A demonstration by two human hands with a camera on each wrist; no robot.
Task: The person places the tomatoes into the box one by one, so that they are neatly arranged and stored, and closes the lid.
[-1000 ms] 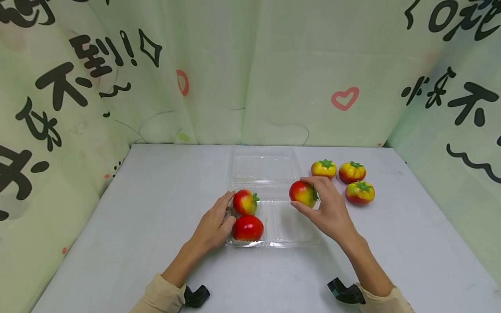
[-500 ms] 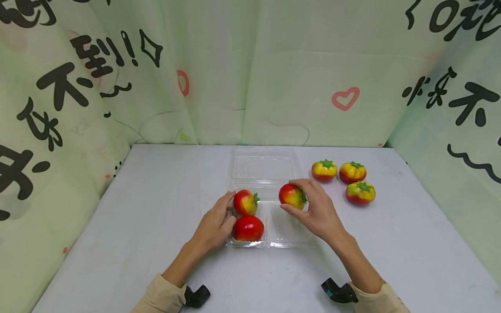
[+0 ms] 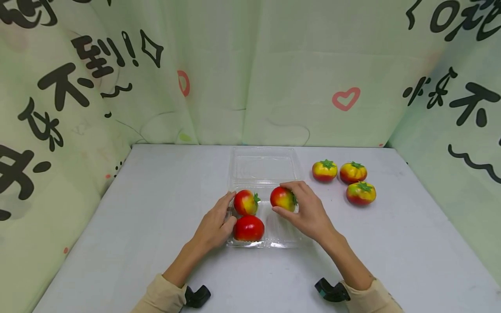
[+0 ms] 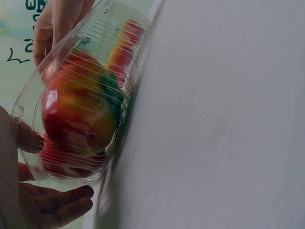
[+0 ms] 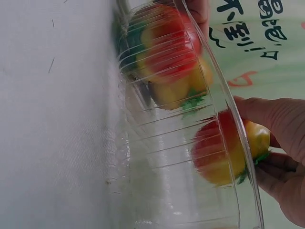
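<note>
A red-and-yellow tomato (image 3: 283, 198) is gripped between the thumb and fingers of my right hand (image 3: 309, 213), its green calyx turned toward the palm. It is over the back right part of a clear plastic clamshell container (image 3: 287, 232), whose lid (image 3: 262, 167) lies folded open behind. Through the container wall in the right wrist view the held tomato (image 5: 219, 148) shows near rim height. A red-yellow tomato (image 3: 245, 202) and a redder tomato (image 3: 249, 228) sit in the left half. My left hand (image 3: 213, 226) holds the container's left edge, its thumb (image 4: 28, 138) at the rim.
Three more tomatoes stand on the white table (image 3: 164, 195) to the right: one at the back left (image 3: 324, 170), another beside it (image 3: 353, 172), and the nearest tomato (image 3: 361, 193) in front. A printed green curtain (image 3: 219, 87) borders the table.
My right hand has carried the gripped tomato leftward and slightly nearer, farther over the container. The left hand and the other tomatoes have stayed in place.
</note>
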